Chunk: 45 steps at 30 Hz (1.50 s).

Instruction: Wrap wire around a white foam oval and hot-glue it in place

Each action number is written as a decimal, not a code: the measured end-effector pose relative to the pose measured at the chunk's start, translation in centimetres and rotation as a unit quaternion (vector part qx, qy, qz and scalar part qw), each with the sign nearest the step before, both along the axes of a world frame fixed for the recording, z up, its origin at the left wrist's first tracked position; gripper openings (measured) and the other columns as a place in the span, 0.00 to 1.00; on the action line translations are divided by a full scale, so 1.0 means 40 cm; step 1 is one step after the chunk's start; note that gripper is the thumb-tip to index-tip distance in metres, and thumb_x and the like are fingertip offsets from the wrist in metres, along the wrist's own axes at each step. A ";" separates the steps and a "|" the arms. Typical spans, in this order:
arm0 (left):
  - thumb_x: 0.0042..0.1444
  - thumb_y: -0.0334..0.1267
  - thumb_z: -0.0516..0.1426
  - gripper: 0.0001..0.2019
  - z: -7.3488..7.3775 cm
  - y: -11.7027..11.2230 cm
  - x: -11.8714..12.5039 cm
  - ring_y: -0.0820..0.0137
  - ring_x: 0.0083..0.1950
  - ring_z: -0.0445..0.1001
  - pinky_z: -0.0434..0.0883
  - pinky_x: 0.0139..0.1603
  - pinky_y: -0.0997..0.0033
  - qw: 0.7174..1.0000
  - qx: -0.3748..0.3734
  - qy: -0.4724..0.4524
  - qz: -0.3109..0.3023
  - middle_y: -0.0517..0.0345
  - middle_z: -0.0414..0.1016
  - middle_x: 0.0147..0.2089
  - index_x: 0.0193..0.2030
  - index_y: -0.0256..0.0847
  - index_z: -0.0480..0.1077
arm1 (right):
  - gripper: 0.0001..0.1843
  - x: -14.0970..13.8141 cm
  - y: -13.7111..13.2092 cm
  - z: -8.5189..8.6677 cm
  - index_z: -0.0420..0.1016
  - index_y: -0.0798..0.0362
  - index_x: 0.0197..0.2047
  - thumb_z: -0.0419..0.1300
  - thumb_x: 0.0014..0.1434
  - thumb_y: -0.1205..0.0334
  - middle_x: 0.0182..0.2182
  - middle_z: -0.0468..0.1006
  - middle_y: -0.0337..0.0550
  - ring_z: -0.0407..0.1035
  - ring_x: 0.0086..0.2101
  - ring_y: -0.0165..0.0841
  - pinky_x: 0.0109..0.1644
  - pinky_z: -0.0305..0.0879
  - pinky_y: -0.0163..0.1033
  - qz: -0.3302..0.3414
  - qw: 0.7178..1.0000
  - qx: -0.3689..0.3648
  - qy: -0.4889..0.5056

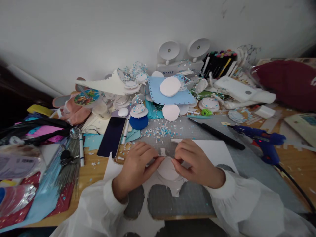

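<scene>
A round white paper disc (169,170) is held over the grey cutting mat by both hands. My left hand (140,164) pinches its upper left edge between thumb and fingertips. On the opposite side, my right hand (194,162) has thumb and fingers closed on the upper right edge. Below lies a white paper sheet (145,223) with several round holes cut out of it; the dark mat shows through them. Part of the disc's rim is covered by my fingers. Scraps of white and blue paper (163,130) are scattered just beyond my hands.
A phone (112,136) and a white marker (126,129) lie at left. To the right are a black pen-like tool (217,133) and a blue glue gun (268,140) with its cord. Paper discs and decorations crowd the back, before a two-headed lamp (184,65) and a marker set (219,62).
</scene>
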<state>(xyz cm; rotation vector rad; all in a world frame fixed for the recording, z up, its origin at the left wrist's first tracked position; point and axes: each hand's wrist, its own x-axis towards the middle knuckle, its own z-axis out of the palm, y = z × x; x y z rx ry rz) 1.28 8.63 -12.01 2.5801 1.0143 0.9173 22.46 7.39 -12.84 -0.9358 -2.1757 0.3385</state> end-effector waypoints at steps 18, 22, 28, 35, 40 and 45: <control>0.61 0.32 0.51 0.10 -0.003 -0.008 0.013 0.67 0.31 0.64 0.61 0.33 0.67 0.997 -0.013 0.080 -0.006 0.57 0.69 0.27 0.27 0.40 0.64 | 0.18 0.002 0.006 -0.014 0.63 0.52 0.21 0.55 0.63 0.61 0.20 0.65 0.39 0.58 0.27 0.32 0.34 0.51 0.43 -0.065 0.984 0.062 -0.155; 0.61 0.31 0.50 0.11 -0.004 -0.011 0.015 0.67 0.30 0.64 0.60 0.32 0.67 0.997 -0.007 0.082 -0.005 0.58 0.67 0.26 0.27 0.40 0.64 | 0.18 -0.003 0.000 -0.014 0.63 0.52 0.21 0.55 0.62 0.61 0.20 0.66 0.39 0.58 0.26 0.32 0.34 0.51 0.43 -0.072 0.983 0.061 -0.158; 0.61 0.30 0.49 0.12 -0.012 -0.017 0.018 0.67 0.30 0.62 0.60 0.33 0.66 0.997 -0.012 0.081 -0.011 0.58 0.66 0.26 0.26 0.40 0.62 | 0.18 -0.015 -0.005 -0.015 0.62 0.52 0.20 0.55 0.62 0.63 0.19 0.65 0.38 0.58 0.26 0.32 0.36 0.51 0.43 -0.079 0.984 0.054 -0.153; 0.62 0.31 0.49 0.10 -0.009 -0.021 0.016 0.67 0.32 0.64 0.60 0.33 0.67 0.997 -0.061 0.047 -0.008 0.58 0.66 0.27 0.28 0.41 0.61 | 0.17 -0.005 0.003 -0.014 0.61 0.52 0.21 0.54 0.62 0.64 0.20 0.65 0.37 0.58 0.26 0.31 0.39 0.54 0.42 -0.050 0.989 0.048 -0.129; 0.63 0.33 0.50 0.09 -0.009 -0.021 0.015 0.67 0.34 0.64 0.61 0.34 0.67 0.997 -0.072 0.015 0.023 0.58 0.66 0.29 0.30 0.41 0.61 | 0.17 -0.001 0.008 -0.008 0.59 0.51 0.21 0.54 0.61 0.65 0.20 0.63 0.36 0.58 0.27 0.31 0.40 0.54 0.42 -0.042 0.995 0.024 -0.087; 0.62 0.33 0.51 0.09 -0.004 -0.021 0.015 0.68 0.32 0.64 0.62 0.33 0.68 0.996 -0.086 -0.020 0.028 0.59 0.65 0.28 0.29 0.41 0.60 | 0.13 0.003 0.006 -0.003 0.60 0.51 0.24 0.55 0.60 0.65 0.22 0.64 0.37 0.59 0.27 0.32 0.39 0.54 0.42 -0.065 0.993 0.016 -0.096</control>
